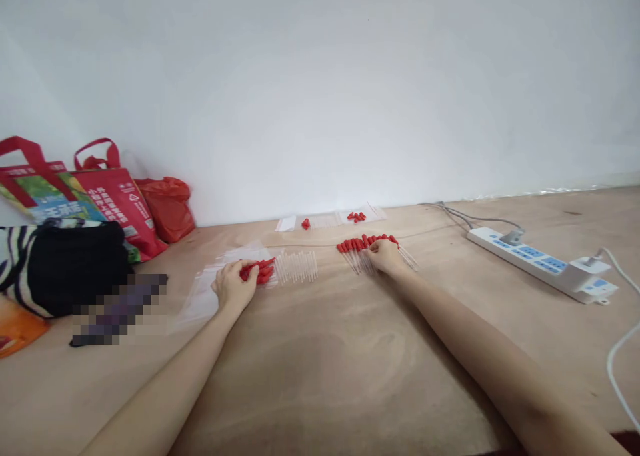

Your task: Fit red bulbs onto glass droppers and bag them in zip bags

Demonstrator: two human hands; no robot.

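My left hand (pixel 234 284) is closed, with thumb and fingers on a small heap of thin red pieces (pixel 265 271) that lies on clear plastic bags. Right beside the heap is a row of thin pale sticks (pixel 297 267), laid side by side. Farther right, a row of red-tipped sticks (pixel 354 245) fans out on the wooden surface. My right hand (pixel 386 256) is over this row, its fingers pinched together at the sticks. It covers part of the row, and its fingertips seem to grip one red-tipped stick.
Near the wall are small clear bags (pixel 327 221) with a few red pieces (pixel 357 217). A white power strip (pixel 530 259) with plugs and cables lies at right. Shopping bags (pixel 117 199), a red plastic bag (pixel 167 209) and a black bundle (pixel 83 269) stand at left, beside a pixelated dark item (pixel 120 313).
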